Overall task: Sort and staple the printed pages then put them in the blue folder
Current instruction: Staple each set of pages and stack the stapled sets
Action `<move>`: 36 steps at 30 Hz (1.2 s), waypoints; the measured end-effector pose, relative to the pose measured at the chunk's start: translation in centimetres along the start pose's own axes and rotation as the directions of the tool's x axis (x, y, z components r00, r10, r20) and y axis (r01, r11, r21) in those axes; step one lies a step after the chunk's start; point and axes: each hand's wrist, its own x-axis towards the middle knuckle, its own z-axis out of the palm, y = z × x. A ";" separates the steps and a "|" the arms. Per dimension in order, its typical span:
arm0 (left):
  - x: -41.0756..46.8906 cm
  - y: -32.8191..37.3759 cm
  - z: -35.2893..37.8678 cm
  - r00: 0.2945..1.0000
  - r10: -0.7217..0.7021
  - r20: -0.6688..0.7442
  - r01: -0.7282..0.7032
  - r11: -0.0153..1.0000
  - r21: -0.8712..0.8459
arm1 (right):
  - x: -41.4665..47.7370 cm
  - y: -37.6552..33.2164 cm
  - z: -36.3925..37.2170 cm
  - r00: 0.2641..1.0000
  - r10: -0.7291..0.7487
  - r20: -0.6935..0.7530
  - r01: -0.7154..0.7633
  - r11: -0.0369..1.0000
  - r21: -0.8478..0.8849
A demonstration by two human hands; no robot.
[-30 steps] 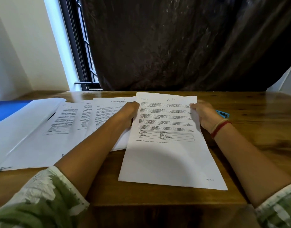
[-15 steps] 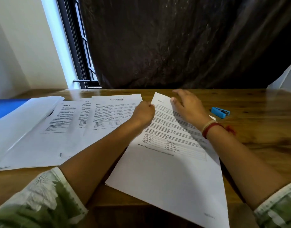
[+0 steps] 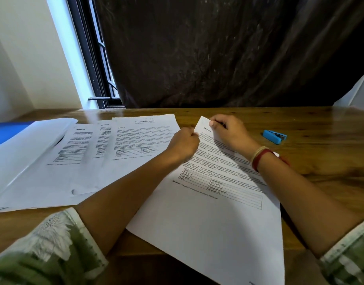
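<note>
Mid-sorting, by look. Pinching Section 4 page (image 3: 207, 233) corner with right hand (image 3: 231, 131), gripping edge with curled left hand (image 3: 184, 145). Not yet stapled, not yet put in blue folder (image 3: 4, 134).

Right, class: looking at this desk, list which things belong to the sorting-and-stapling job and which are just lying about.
Belong to the job:
Section 4 page, held near its top by the left hand and right hand
spread pages
blue stapler
blue folder

Just lying about:
dark curtain
window
red wristband
</note>
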 end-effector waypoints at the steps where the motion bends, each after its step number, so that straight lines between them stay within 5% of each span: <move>1: 0.1 -0.1 -0.1 1.000 0.004 0.016 -0.004 1.000 -0.010 | 0.0 -0.1 0.1 1.000 0.008 -0.005 -0.008 1.000 -0.004; 10: 1.1 -0.4 -1.0 0.994 0.004 -0.114 -0.039 0.950 -0.310 | -0.2 -0.5 -0.1 0.996 0.083 0.014 -0.083 0.997 0.001; 13: 1.3 -0.9 -0.5 0.989 -0.019 -0.146 -0.024 0.959 -0.283 | -0.2 0.1 -0.8 0.995 0.090 -0.036 -0.095 0.978 -0.184; 16: 1.3 -1.2 -0.1 0.986 -0.048 -0.158 0.003 0.963 -0.271 | -0.1 2.4 -3.0 0.964 0.125 -0.236 -0.240 0.790 -0.563; 20: 1.5 -1.3 -0.1 0.986 -0.088 -0.140 0.043 0.954 -0.298 | -0.7 6.5 -5.2 0.829 0.455 -0.325 -0.548 0.543 -0.636; 22: 1.6 -1.4 -0.1 0.987 -0.097 -0.130 0.053 0.950 -0.308 | -0.8 7.8 -5.1 0.786 0.533 -0.313 -0.601 0.543 -0.586; 26: 1.7 -1.5 -0.1 0.986 -0.114 -0.123 0.071 0.950 -0.305 | -0.7 7.6 -5.0 0.812 0.487 -0.321 -0.581 0.630 -0.516; 28: 1.7 -1.5 0.0 0.986 -0.110 -0.125 0.068 0.952 -0.300 | -0.4 6.6 -5.3 0.812 0.504 -0.295 -0.582 0.746 -0.324; 30: 1.7 -1.5 0.1 0.987 -0.096 -0.127 0.055 0.955 -0.293 | 0.3 5.0 -5.5 0.782 0.593 -0.189 -0.542 0.798 0.262; 32: 1.7 -1.6 0.2 0.987 -0.087 -0.134 0.045 0.956 -0.290 | 0.6 2.9 -5.4 0.765 0.640 0.067 -0.425 0.425 0.800; 34: 1.7 -1.6 0.2 0.987 -0.082 -0.138 0.040 0.957 -0.286 | 0.6 1.5 -4.7 0.771 0.594 0.231 -0.352 0.094 0.931; 36: 1.7 -1.7 0.2 0.987 -0.071 -0.143 0.030 0.962 -0.272 | 0.6 0.7 -3.8 0.778 0.546 0.311 -0.350 -0.035 0.936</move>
